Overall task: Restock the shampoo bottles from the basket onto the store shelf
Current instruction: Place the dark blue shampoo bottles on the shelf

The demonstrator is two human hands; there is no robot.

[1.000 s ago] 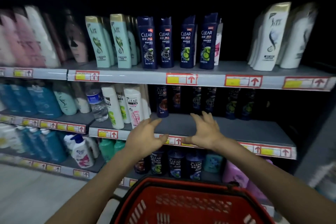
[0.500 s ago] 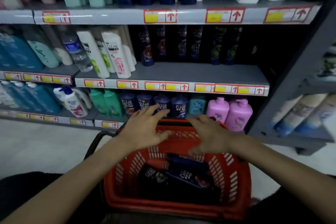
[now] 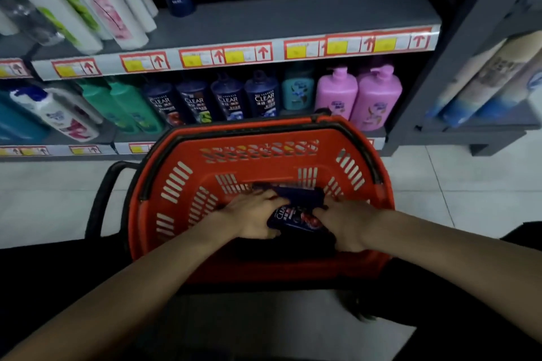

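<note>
Flat in the red slatted plastic basket (image 3: pixel 176 184), the dark blue labelled shampoo bottle (image 3: pixel 293 218) lies crosswise, with the left hand (image 3: pixel 252 218) and right hand (image 3: pixel 349 227) curled round opposite ends, equally near.

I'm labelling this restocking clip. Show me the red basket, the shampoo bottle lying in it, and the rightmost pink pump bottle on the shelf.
red basket (image 3: pixel 264 168): head view, far inner wall.
shampoo bottle (image 3: pixel 294 217): head view, its printed label.
rightmost pink pump bottle (image 3: pixel 378 97): head view, its body.
</note>
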